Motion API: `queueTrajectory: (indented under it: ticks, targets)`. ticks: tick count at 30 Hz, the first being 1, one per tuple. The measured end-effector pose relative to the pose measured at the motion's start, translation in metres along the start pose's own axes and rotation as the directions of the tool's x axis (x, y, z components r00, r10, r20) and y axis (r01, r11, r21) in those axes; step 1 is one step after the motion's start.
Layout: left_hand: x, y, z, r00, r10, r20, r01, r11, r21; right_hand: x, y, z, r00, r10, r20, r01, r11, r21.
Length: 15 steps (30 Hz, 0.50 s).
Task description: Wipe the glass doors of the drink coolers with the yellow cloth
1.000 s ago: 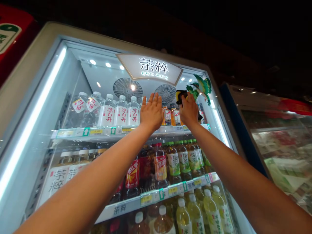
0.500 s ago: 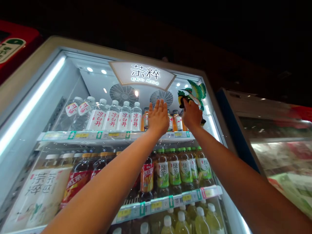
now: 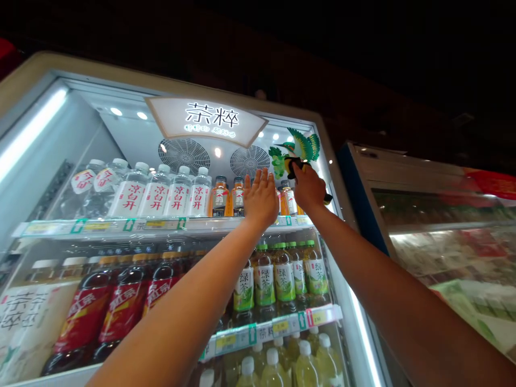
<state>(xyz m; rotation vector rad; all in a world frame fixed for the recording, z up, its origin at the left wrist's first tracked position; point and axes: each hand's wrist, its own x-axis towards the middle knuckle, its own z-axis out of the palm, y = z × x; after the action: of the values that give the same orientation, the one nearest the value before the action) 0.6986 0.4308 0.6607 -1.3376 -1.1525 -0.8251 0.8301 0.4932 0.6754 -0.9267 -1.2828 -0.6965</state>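
Note:
My left hand (image 3: 261, 200) is raised with its fingers spread flat in front of the top shelf of a lit glass-fronted fridge, near the amber bottles (image 3: 220, 198). It holds nothing. To its right, my right hand (image 3: 309, 188) is closed around a black and yellow tool (image 3: 293, 165). One end of the tool shows above the fingers and the other below the palm; its middle is hidden. Behind the tool, a green bird sticker (image 3: 303, 145) decorates the glass. Clear water bottles (image 3: 155, 194) stand left of the amber ones.
Below are a shelf edge (image 3: 141, 228), red-labelled dark bottles (image 3: 124, 306), green tea bottles (image 3: 265, 279) and pale yellow bottles (image 3: 308, 365). A lit sign (image 3: 212, 122) spans the fridge top. Another display cabinet (image 3: 439, 215) stands at the right.
The view has shifted, so the fridge, its sign and its bottles sit further left in the picture. My right hand appears slightly lower and further left. Both hands keep their poses.

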Motion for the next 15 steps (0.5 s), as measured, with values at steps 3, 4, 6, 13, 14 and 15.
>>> queueTrajectory:
  ticks: [3, 4, 6, 13, 14, 15]
  targets:
    - [-0.002, 0.007, 0.005, 1.000, 0.000, -0.002, 0.000, 1.000, -0.003, -0.022, 0.010, 0.004, 0.999, -0.033, 0.010, 0.033, 0.999, -0.001]
    - [-0.002, 0.008, 0.006, 1.000, 0.009, -0.009, -0.009, 1.000, -0.007, -0.025, 0.011, 0.006, 0.997, -0.079, 0.016, 0.079, 0.997, 0.000]
    - [0.000, 0.012, 0.008, 0.999, 0.042, -0.027, -0.042, 0.999, -0.016, -0.019, 0.012, 0.007, 0.984, -0.175, 0.023, 0.174, 0.985, 0.008]
    - [0.012, 0.023, 0.022, 0.994, 0.096, -0.058, -0.098, 0.995, -0.019, 0.038, 0.037, 0.002, 0.993, -0.120, 0.005, 0.119, 0.993, 0.005]
    - [0.012, 0.023, 0.025, 0.993, 0.099, -0.063, -0.101, 0.995, -0.023, 0.036, 0.042, 0.002, 0.997, -0.080, 0.003, 0.080, 0.997, -0.004]
    - [0.012, 0.024, 0.027, 0.992, 0.103, -0.070, -0.105, 0.994, -0.026, 0.031, 0.046, 0.002, 0.999, -0.036, -0.003, 0.036, 0.999, -0.013]
